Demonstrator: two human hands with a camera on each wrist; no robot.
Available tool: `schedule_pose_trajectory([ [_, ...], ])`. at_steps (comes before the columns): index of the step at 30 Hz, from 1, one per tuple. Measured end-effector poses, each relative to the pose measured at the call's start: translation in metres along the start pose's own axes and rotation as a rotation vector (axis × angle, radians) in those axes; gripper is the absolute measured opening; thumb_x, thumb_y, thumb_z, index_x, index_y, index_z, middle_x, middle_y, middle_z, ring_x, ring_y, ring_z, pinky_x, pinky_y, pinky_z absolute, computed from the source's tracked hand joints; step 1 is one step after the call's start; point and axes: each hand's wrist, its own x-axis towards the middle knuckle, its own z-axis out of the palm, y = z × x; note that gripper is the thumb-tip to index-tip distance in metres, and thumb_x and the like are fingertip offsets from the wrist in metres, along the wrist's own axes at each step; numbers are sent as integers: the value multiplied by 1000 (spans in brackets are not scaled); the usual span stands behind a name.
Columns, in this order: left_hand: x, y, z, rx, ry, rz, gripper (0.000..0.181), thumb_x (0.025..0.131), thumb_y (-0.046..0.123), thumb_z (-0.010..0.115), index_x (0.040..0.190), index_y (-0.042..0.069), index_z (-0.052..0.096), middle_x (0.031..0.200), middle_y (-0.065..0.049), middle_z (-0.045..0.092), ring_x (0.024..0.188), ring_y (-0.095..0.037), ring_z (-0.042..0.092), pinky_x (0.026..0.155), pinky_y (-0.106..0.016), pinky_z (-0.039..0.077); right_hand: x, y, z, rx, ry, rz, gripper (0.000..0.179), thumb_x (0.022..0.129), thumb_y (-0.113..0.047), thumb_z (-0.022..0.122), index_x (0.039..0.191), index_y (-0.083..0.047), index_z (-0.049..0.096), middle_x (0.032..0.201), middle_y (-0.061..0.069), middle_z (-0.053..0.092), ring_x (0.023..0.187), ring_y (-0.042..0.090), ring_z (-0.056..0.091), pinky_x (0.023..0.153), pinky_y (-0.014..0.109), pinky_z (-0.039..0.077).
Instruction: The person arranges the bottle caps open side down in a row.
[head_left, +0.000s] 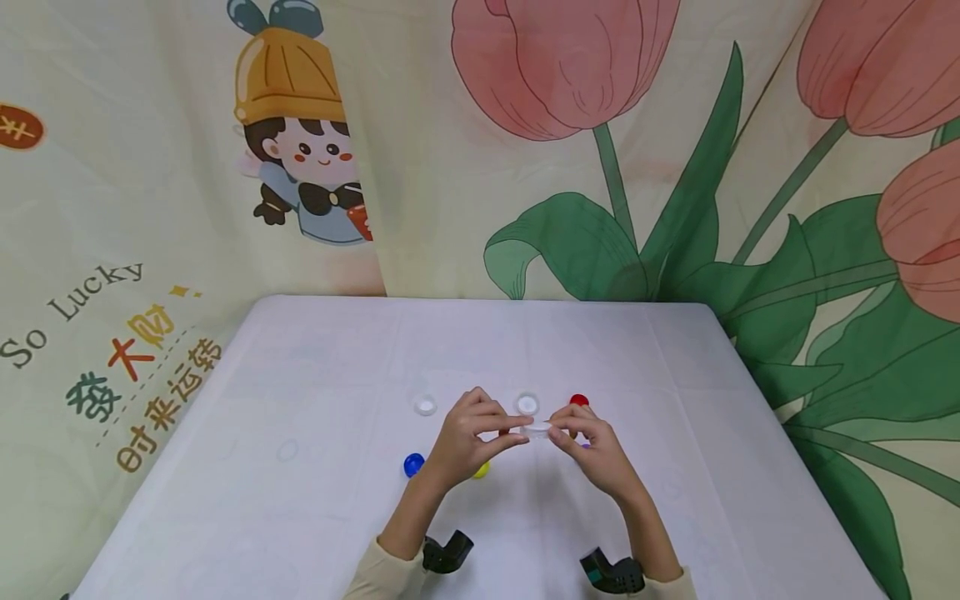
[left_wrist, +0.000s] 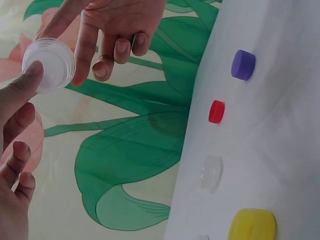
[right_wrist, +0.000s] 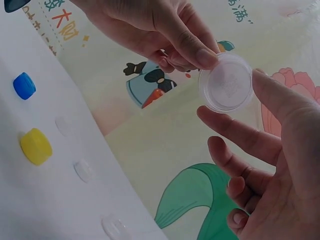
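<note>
A clear round plastic cap [head_left: 536,430] is held up between the two hands over the table. My left hand [head_left: 471,440] pinches it, with the thumb laid across its flat face in the left wrist view. From the other side, my right hand [head_left: 594,450] holds its rim between thumb and index finger, while the other fingers are loosely bent. Ridged rings show around the edge of the cap [right_wrist: 227,82] in the right wrist view.
On the white table [head_left: 315,533] lie a blue cap [head_left: 413,465], a yellow cap [right_wrist: 36,146], a red cap [head_left: 578,400] and a purple cap [left_wrist: 243,65]. Clear caps, including one at left [head_left: 425,405] and one in the middle [head_left: 527,403], lie farther back. A printed cloth hangs behind.
</note>
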Motion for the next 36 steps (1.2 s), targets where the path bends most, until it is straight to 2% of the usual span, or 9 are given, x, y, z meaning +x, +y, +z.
schedule_pose_trajectory([
  [5, -1, 1, 1, -23, -15, -40, 27, 70, 32, 75, 92, 17, 73, 67, 9, 61, 71, -5, 39, 60, -17, 33, -2, -14, -2, -2, 12, -14, 12, 84, -10, 61, 90, -5, 69, 90, 5, 59, 79, 15, 42, 60, 24, 39],
  [12, -3, 0, 3, -30, -13, -75, 50, 67, 44, 74, 107, 15, 68, 61, 9, 51, 70, -5, 39, 60, -18, 32, -3, -14, -2, 0, 60, -56, 17, 79, -8, 67, 95, -6, 69, 88, 6, 59, 76, 15, 41, 62, 28, 35],
  [17, -4, 0, 3, -21, -2, -96, 51, 67, 45, 73, 106, 14, 68, 61, 9, 50, 69, -5, 39, 61, -20, 33, -4, -13, -2, -28, 93, -84, 27, 74, -10, 72, 100, -5, 68, 88, 3, 59, 78, 12, 41, 64, 26, 34],
  [20, -4, 0, 3, -21, 0, -98, 49, 67, 44, 74, 105, 14, 69, 61, 10, 49, 69, -5, 39, 61, -20, 33, -4, -11, -2, -40, 98, -114, 29, 72, -9, 74, 101, -5, 67, 87, 5, 59, 80, 11, 42, 64, 25, 33],
  [24, -5, 1, 4, -28, -7, -104, 45, 67, 43, 75, 103, 15, 69, 61, 10, 49, 69, -5, 39, 60, -19, 33, -2, 4, 0, -46, 103, -137, 33, 71, -10, 75, 103, -8, 67, 87, 7, 59, 82, 12, 43, 65, 27, 34],
  [28, -5, 2, 4, -21, -14, -110, 44, 68, 43, 74, 102, 15, 70, 61, 10, 49, 70, -5, 39, 61, -19, 34, -1, 19, 1, -55, 107, -136, 36, 70, -17, 77, 104, -15, 67, 88, 2, 60, 86, 12, 43, 66, 28, 35],
  [36, -6, 0, 6, 19, -23, -118, 43, 68, 43, 73, 102, 17, 70, 60, 9, 49, 69, -4, 39, 62, -20, 34, 1, 24, 1, -92, 121, -143, 35, 70, -28, 76, 103, -19, 68, 88, -3, 59, 86, 12, 42, 68, 30, 35],
])
